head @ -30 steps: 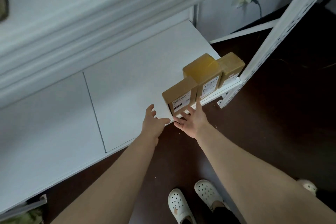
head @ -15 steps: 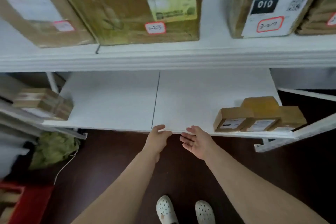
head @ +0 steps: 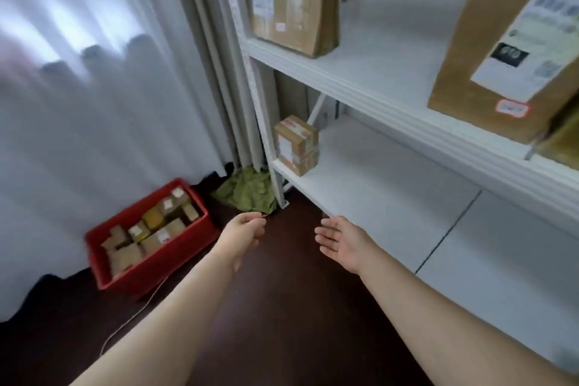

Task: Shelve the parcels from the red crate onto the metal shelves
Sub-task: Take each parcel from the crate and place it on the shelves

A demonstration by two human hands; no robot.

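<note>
Both arms reach forward over the dark floor (head: 282, 307), and both hands are empty. The left hand (head: 242, 233) hangs loosely curled, fingers bent inward, holding nothing. The right hand (head: 340, 241) is spread open, palm turned up and toward the left, just beside the front edge of the lower shelf (head: 391, 194) without touching it. Half a second ago both hands sat at that shelf's edge, the left thumb resting on it; now they are off it and the view has swung left, so the three small parcels seen on the shelf's right end are out of frame.

Left of the hands, the red crate (head: 156, 263) has come fully into sight on the floor against the curtain (head: 94, 103), filled with small brown parcels (head: 150, 229). A thin cord (head: 134, 316) runs across the floor by it. A crumpled green cloth (head: 247, 191) lies near the shelf's foot.

Farther on, a small taped box (head: 296, 144) stands at the lower shelf's left end. On the upper shelf (head: 376, 72) are two big cartons: one far back on the left (head: 294, 0), one close on the right (head: 507, 47) with a blurred label and a red-edged sticker.
</note>
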